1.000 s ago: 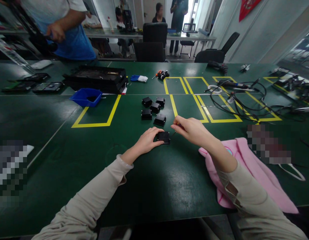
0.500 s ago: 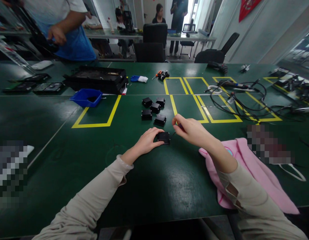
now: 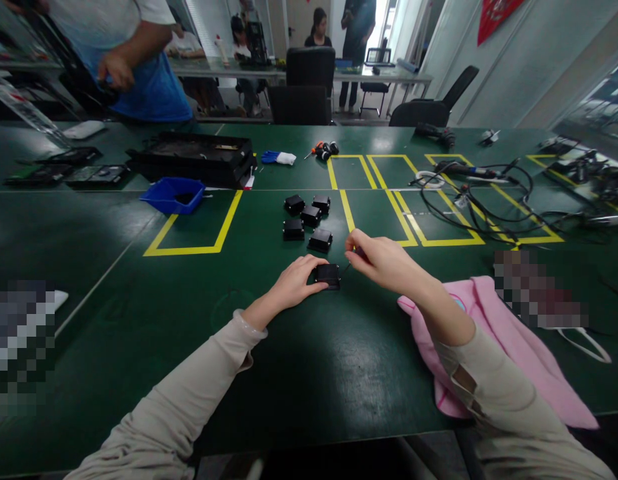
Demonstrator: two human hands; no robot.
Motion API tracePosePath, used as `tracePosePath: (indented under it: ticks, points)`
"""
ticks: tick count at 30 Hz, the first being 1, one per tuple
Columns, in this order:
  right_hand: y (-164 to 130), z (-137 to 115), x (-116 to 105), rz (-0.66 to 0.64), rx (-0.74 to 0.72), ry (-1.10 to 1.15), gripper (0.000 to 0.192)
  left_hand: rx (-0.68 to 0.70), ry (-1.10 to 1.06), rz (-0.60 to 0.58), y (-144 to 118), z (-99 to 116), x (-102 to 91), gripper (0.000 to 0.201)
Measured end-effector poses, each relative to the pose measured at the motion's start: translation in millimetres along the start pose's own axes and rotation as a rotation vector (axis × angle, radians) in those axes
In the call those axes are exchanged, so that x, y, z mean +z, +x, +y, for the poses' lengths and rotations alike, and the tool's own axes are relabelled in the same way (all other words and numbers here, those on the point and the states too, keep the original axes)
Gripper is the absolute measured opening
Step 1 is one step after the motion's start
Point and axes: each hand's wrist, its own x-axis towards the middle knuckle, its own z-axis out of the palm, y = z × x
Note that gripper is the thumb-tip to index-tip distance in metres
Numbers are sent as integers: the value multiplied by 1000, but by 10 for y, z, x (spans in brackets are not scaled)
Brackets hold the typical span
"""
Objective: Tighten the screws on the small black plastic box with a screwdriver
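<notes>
My left hand grips a small black box that lies flat on the green table. Just right of it, my right hand hovers with fingers pinched around a thin dark tool whose tip points down at the box; the tool itself is mostly hidden. Several more black boxes sit in a loose cluster a little farther away, between yellow taped rectangles.
A pink cloth lies under my right forearm. Further off are a blue bin, a black tray, screwdrivers and tangled cables. A person in a blue apron stands at the far left; chairs line the far edge.
My right hand has shifted slightly left, closer to the box. The person at the far left has moved a hand. My left hand has stayed on the box.
</notes>
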Motion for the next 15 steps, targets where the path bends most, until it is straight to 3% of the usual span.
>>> tracePosePath:
  ticks: [15]
  points:
    - [4, -2, -2, -12, 11, -26, 28, 6, 10, -7, -2, -14, 6, 37]
